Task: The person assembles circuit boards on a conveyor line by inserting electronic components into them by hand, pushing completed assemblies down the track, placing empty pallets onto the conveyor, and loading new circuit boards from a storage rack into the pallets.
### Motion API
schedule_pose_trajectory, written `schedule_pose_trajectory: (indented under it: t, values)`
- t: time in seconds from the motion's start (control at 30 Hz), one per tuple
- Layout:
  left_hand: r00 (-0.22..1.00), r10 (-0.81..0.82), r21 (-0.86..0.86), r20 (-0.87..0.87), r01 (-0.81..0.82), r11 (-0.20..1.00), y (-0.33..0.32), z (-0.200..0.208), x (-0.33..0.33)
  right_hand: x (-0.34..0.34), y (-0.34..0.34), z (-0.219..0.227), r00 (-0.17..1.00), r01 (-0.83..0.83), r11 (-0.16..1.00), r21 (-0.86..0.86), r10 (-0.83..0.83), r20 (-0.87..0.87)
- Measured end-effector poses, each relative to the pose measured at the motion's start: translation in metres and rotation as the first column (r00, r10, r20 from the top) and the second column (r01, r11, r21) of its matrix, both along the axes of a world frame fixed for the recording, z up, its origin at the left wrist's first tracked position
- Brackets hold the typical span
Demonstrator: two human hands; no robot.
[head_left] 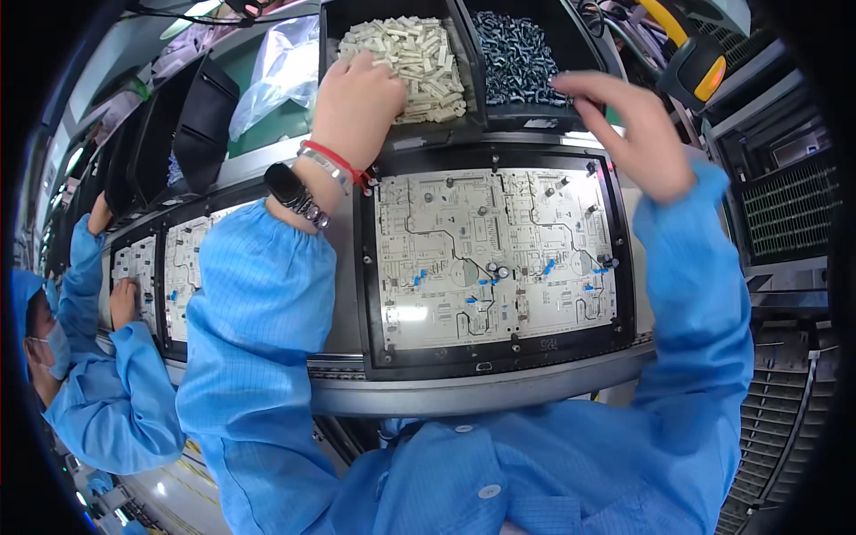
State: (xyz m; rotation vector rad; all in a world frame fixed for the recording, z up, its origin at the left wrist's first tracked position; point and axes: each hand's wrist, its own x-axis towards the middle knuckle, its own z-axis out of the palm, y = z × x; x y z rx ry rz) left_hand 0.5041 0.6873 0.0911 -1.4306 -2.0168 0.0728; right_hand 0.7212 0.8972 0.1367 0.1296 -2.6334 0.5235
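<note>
My left hand (358, 100) reaches into a black bin of white plastic connectors (419, 55). Its fingers curl down at the pile's near left side, and their tips are hidden. At the right edge of the neighbouring bin of small dark-blue components (515, 55) is my right hand (637, 134). Its forefinger and thumb stand apart, with the fingertips by the components and nothing visible between them. Below both hands, a black frame (364, 294) holds two whitish circuit boards (432, 308) side by side. Blue and dark round components stand on the boards.
A co-worker (107, 374) in blue works at similar framed boards on the left. A clear plastic bag (281, 71) lies beside the bins, next to another black bin (201, 120). A yellow-and-black handheld scanner (695, 67) hangs at top right. A metal rail (481, 392) runs along the near edge.
</note>
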Motion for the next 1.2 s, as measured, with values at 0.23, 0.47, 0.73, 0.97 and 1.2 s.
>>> schedule_pose_trajectory:
  t: [0.23, 0.47, 0.73, 0.97, 1.2]
  values:
    - [0.985, -0.015, 0.027, 0.174, 0.01, 1.0, 0.005, -0.006, -0.004, -0.078, 0.044, -0.057, 0.966, 0.135, 0.967, 0.218, -0.178, 0.188]
    - [0.873, -0.436, 0.501, 0.218, 0.283, 0.818, -0.001, 0.021, 0.018, -0.081, 0.052, -0.056, 0.973, 0.181, 0.941, 0.286, -0.214, 0.09]
    - [-0.155, -0.574, 0.58, 0.804, -0.01, 0.814, -0.077, 0.048, 0.104, -0.045, 0.056, -0.038, 0.983, 0.18, 0.973, -0.141, -0.184, -0.016]
    - [-0.544, -0.525, 0.48, 0.654, -0.238, 0.844, -0.115, -0.027, 0.102, 0.02, -0.1, -0.034, 0.973, -0.099, 0.884, -0.458, 0.182, 0.14]
    - [-0.736, -0.602, 0.446, 0.308, -0.447, 0.775, -0.12, -0.043, 0.096, 0.032, -0.156, -0.08, 0.892, -0.259, 0.933, -0.25, 0.33, 0.307]
